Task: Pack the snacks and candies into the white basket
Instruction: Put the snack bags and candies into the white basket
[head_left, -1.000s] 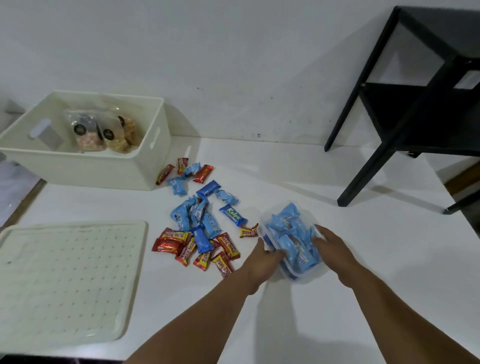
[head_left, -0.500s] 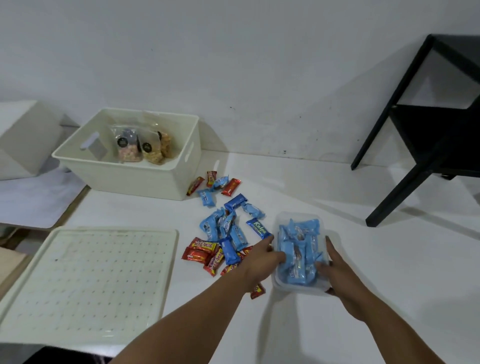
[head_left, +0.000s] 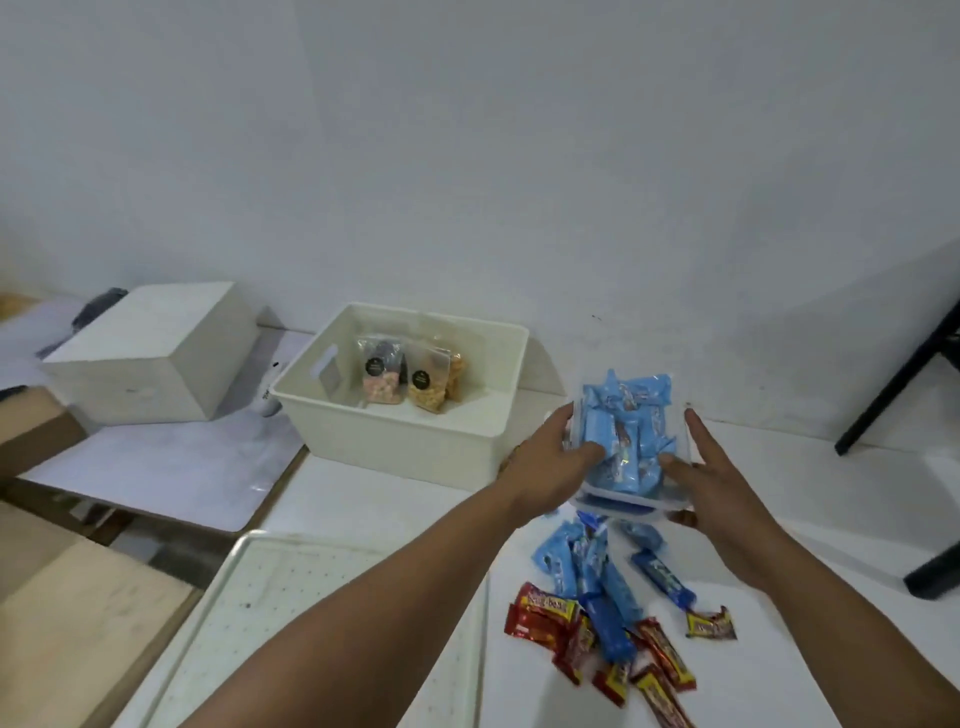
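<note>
Both hands, left (head_left: 553, 462) and right (head_left: 714, 480), grip the tub (head_left: 631, 499) of blue candies (head_left: 623, 431) just right of the basket (head_left: 415, 441); keep it level, lower gently beside the bags (head_left: 405, 382).

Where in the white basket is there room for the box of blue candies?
The white basket has bare floor in its front and right part, between the snack bags at the back and the near wall. The hands hold the clear box of blue candies just right of it. The table below is crowded with loose candies.
</note>
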